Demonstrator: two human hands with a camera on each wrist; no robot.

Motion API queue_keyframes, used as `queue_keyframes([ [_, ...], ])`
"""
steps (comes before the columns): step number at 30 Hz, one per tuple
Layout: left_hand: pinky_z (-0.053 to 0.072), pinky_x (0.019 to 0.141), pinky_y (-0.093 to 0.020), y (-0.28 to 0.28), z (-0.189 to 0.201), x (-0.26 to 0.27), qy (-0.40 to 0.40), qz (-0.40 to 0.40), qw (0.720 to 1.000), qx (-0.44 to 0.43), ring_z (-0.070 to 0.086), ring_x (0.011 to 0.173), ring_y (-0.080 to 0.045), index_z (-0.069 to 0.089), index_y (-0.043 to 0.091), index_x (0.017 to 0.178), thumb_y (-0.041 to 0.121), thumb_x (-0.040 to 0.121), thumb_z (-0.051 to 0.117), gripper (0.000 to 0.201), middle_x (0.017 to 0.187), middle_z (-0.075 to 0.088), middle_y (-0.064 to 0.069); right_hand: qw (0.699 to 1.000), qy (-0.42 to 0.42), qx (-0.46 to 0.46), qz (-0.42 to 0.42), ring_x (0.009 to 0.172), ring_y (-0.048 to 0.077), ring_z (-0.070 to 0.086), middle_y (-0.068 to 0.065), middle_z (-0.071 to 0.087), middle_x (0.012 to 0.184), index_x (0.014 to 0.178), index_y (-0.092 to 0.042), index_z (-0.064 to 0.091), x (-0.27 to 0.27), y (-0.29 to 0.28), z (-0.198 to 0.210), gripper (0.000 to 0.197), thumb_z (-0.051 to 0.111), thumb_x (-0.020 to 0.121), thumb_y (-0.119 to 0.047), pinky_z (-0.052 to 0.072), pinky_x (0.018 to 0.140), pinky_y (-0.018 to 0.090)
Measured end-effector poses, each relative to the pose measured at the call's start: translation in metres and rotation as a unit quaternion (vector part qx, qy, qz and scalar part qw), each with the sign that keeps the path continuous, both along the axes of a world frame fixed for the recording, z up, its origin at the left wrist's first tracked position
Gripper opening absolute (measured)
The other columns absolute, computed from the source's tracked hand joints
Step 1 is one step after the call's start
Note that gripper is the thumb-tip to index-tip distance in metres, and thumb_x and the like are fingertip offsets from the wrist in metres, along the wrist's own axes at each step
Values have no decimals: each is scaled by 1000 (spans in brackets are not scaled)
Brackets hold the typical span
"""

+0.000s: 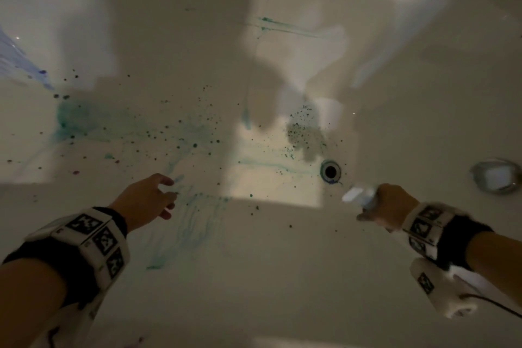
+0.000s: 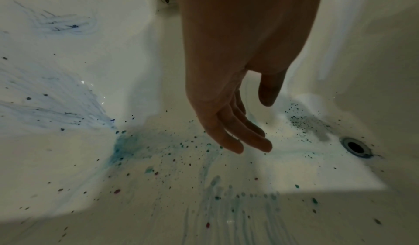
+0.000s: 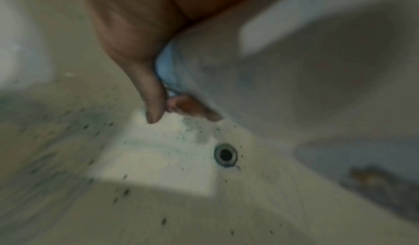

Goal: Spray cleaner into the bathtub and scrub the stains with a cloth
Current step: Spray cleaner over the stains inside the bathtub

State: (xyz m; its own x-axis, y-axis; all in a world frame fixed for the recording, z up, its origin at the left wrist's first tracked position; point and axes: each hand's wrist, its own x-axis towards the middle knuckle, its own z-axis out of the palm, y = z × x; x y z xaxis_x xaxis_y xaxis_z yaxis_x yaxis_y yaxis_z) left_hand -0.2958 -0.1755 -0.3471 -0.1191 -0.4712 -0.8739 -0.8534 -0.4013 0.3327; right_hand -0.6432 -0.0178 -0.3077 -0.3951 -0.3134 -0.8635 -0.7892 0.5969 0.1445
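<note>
From the head view, a spray bottle (image 1: 360, 197) was seen gripped in the right hand (image 1: 391, 207), above the bathtub (image 1: 282, 277) floor and just to the right of the drain (image 1: 330, 171). Its pale nozzle end pointed leftward and slightly up in the picture, toward the middle of the tub, so the long axis of the head ran roughly left to right; the body was hidden by the hand. The left hand (image 1: 149, 196) was held with loose, spread fingers over teal stains (image 1: 192, 223), and nothing was held in it. No cloth was seen.

In the left wrist view, the left hand (image 2: 229, 105) hung with relaxed fingers above the speckled floor, apart from it, empty.

In the right wrist view, much blurred, the right hand (image 3: 140, 51) was wrapped about the pale blue neck of the spray bottle (image 3: 172, 69), thumb and a fingertip nearly meeting beneath it. The bottle's body could not be told from the tub wall.

The bottle was judged light, stiff plastic, possibly slippery if wet, best held at the neck with a finger on the trigger.
</note>
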Motion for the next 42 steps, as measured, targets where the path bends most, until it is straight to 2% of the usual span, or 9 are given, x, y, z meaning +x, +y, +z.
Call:
queue_keyframes([
  [3, 40, 56, -24, 3, 5, 6, 1, -6, 1000, -6, 63, 77, -25, 49, 10, 123, 15, 94, 51, 29, 96, 67, -13, 991, -106, 83, 25, 42, 0, 51, -5, 60, 71, 84, -17, 62, 24, 24, 10, 22, 76, 74, -32, 43, 46, 13],
  [8, 39, 56, -23, 5, 18, 15, 14, -1, 1000, -12, 63, 75, -24, 50, 9, 122, 14, 94, 51, 28, 94, 66, -13, 988, -111, 70, 77, 82, 9, 61, -5, 59, 87, 78, -23, 57, 69, 34, 27, 19, 72, 77, -35, 43, 64, 17],
  [17, 42, 58, -25, -4, 28, 45, 12, 3, 999, -30, 64, 74, -21, 48, 12, 123, 16, 94, 51, 30, 96, 65, -10, 977, -206, 15, 55, 44, 7, 51, -7, 54, 52, 60, -19, 55, 139, -1, 13, 28, 75, 75, -31, 48, 55, 21],
  [21, 42, 58, -23, -6, 31, 63, 7, 0, 999, -40, 63, 70, -17, 48, 13, 124, 17, 95, 50, 30, 95, 64, -8, 955, -280, 20, 91, 56, 15, 60, 3, 71, 79, 89, -16, 69, 178, -25, 8, 32, 77, 70, -40, 53, 67, 25],
  [24, 41, 57, -21, -7, 37, 76, 3, 5, 999, -39, 61, 71, -17, 49, 12, 123, 17, 95, 49, 28, 95, 63, -8, 972, -211, -58, 89, 64, 15, 57, -3, 60, 72, 79, -16, 62, 199, -47, 7, 24, 74, 75, -36, 53, 79, 30],
  [28, 41, 58, -21, -11, 45, 93, 3, 15, 999, -47, 62, 74, -20, 50, 11, 122, 16, 96, 49, 27, 97, 63, -8, 968, -224, -61, 95, 33, -2, 48, -7, 52, 58, 84, -13, 63, 218, -71, 3, 25, 75, 75, -33, 48, 75, 25],
  [34, 41, 57, -22, -16, 51, 116, 8, 35, 998, -47, 62, 75, -20, 52, 11, 119, 16, 95, 49, 24, 98, 64, -9, 973, -179, -100, 109, 70, 19, 56, 3, 59, 83, 102, -10, 62, 241, -92, -4, 34, 71, 79, -33, 45, 70, 28],
  [38, 41, 58, -22, -17, 52, 128, 7, 45, 998, -48, 62, 75, -20, 52, 10, 119, 15, 95, 48, 24, 97, 63, -9, 968, -228, -74, 79, 51, 7, 43, -5, 50, 65, 90, -16, 57, 255, -100, -1, 24, 73, 78, -29, 42, 58, 21],
  [42, 40, 56, -21, -17, 54, 134, 20, 46, 998, -48, 61, 72, -19, 53, 9, 118, 15, 95, 48, 23, 97, 63, -10, 969, -198, -88, 116, 65, 13, 55, 3, 60, 88, 107, -11, 60, 266, -105, -4, 38, 74, 77, -31, 44, 61, 22],
])
